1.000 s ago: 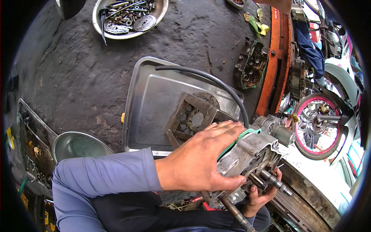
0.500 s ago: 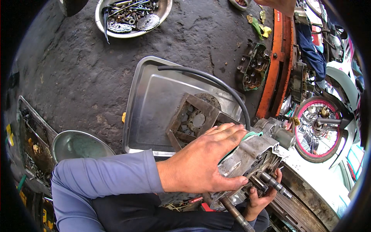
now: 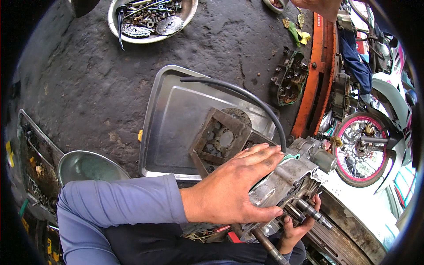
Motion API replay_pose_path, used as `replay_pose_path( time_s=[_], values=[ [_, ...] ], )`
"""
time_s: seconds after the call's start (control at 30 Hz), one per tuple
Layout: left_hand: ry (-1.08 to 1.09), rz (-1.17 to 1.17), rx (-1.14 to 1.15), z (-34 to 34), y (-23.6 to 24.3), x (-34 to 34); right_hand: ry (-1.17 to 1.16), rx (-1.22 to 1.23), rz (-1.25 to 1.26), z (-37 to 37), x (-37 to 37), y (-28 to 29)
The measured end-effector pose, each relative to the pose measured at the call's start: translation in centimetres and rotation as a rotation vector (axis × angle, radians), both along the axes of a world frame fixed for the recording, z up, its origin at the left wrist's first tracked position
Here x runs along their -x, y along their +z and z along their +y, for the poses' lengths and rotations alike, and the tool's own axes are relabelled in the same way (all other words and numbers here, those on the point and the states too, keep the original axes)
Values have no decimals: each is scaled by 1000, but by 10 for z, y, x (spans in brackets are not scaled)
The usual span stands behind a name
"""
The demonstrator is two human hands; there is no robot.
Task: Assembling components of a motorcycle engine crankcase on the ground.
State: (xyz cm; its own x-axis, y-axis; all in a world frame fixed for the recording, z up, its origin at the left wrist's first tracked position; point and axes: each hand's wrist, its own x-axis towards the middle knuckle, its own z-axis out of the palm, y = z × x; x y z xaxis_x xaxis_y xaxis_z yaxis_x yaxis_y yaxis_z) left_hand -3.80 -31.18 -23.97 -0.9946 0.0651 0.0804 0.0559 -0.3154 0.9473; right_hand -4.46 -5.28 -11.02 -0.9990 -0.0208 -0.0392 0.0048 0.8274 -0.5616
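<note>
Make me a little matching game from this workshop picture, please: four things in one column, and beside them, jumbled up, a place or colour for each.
Column one:
1. Engine casing
2. Hose
3. Spoked wheel
4. Sprocket

Column two:
A. Pink around its rim
B. Lying in the pale bowl of loose fasteners
C. Held with the left hand and right hand
D. Black, arching across the view of the metal tray

Right pairs: 1-C, 2-D, 3-A, 4-B

Dk. floor (image 3: 101,88); on it rect. tray (image 3: 170,128); rd. bowl (image 3: 189,21); mtl. casing (image 3: 290,79).
</note>
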Motion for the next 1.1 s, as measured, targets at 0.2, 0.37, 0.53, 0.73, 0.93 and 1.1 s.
replay_pose_path(
  time_s=[0.2, 0.37, 0.53, 0.73, 0.93, 1.1],
  values=[
    [15, -11, -39, 0, 1, -2, 43, 13, 4, 8, 3, 0],
    [37, -27, -77, -6, 6, -4, 272, -64, 376, 41, 58, 61],
    [3, -47, -82, -3, 7, -4, 602, -176, -121, -40, 148, 81],
    [-21, -103, -103, -6, 14, -5, 837, -100, -335, -88, 170, 56],
    [-85, -117, -74, -10, 21, -1, 341, 258, 128, 34, 112, 45],
    [-89, -204, -148, -3, 23, 0, 750, -298, 37, 62, 79, 15]
  ],
)
